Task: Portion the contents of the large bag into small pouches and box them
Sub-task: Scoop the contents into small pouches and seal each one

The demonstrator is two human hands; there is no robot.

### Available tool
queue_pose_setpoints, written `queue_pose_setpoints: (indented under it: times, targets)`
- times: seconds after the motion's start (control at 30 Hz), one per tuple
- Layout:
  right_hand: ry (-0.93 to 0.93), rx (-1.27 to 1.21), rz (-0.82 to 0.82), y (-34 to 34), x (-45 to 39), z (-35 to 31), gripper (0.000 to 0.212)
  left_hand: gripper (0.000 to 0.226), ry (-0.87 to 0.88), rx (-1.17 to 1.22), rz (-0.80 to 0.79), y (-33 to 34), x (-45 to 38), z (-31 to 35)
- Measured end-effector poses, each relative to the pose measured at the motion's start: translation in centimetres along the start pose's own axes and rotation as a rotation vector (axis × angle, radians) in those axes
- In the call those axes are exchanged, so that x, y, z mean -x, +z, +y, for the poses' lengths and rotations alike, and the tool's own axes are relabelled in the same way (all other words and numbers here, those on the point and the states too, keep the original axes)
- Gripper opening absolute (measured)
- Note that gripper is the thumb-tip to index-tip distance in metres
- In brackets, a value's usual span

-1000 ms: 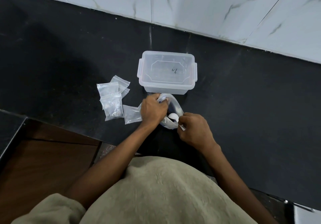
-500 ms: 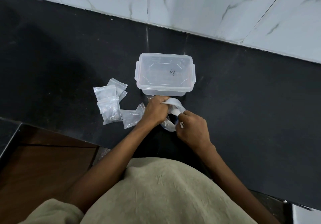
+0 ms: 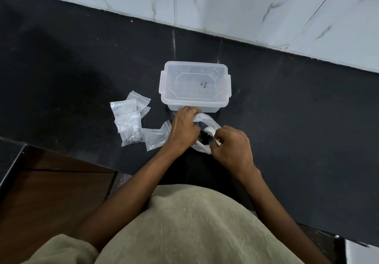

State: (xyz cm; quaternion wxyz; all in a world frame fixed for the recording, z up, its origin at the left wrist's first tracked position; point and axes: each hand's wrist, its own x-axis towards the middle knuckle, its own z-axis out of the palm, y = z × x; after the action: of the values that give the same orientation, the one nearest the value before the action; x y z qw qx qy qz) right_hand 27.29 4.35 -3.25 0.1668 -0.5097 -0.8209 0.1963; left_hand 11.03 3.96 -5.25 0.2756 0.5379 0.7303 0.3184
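The large white plastic bag (image 3: 205, 119) stands open on the black counter, dark contents showing inside. My left hand (image 3: 183, 129) grips the bag's left rim with curled fingers. My right hand (image 3: 232, 145) pinches the right rim, close to a white spoon tucked under its fingers. Just behind the bag sits a clear plastic box (image 3: 194, 88) with its lid on. Several small clear zip pouches (image 3: 129, 120) lie to the left, and one pouch (image 3: 155, 137) lies against my left wrist.
The black counter (image 3: 297, 120) runs back to a white marble wall (image 3: 225, 7). The counter's front edge drops to a brown wooden surface (image 3: 51, 192) at the lower left. My beige garment fills the bottom of the view.
Both hands drew closer over the bag's mouth. The white spoon bowl that showed inside the bag is now mostly hidden beneath my right hand.
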Motion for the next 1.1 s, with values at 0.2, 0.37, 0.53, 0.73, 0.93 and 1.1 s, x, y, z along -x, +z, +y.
queue_pose_setpoints:
  times: [0.2,0.37,0.53,0.73,0.93,1.1]
  targets:
    - [-0.101,0.072,-0.030,0.5,-0.4,0.4,0.013,0.037,0.000,0.125,-0.053,0.0,-0.3,0.5]
    - [-0.061,0.069,-0.147,0.4,-0.4,1.4,0.010,0.037,-0.045,0.168,-0.071,-0.4,-0.4,0.6]
    - [-0.038,0.039,-0.098,0.4,-0.3,1.9,0.014,0.044,-0.090,0.087,-0.183,-0.3,-0.4,1.0]
    - [0.155,-0.037,-0.050,0.9,-0.4,1.6,0.014,0.063,-0.140,0.115,-0.077,0.2,1.6,2.1]
    - [0.259,-0.164,0.019,1.5,0.2,1.3,0.028,0.073,-0.436,0.064,-0.008,0.1,3.8,2.4]
    - [0.263,-0.221,0.031,1.7,0.8,1.0,0.030,0.058,-0.675,0.203,-0.157,1.2,3.8,2.1]
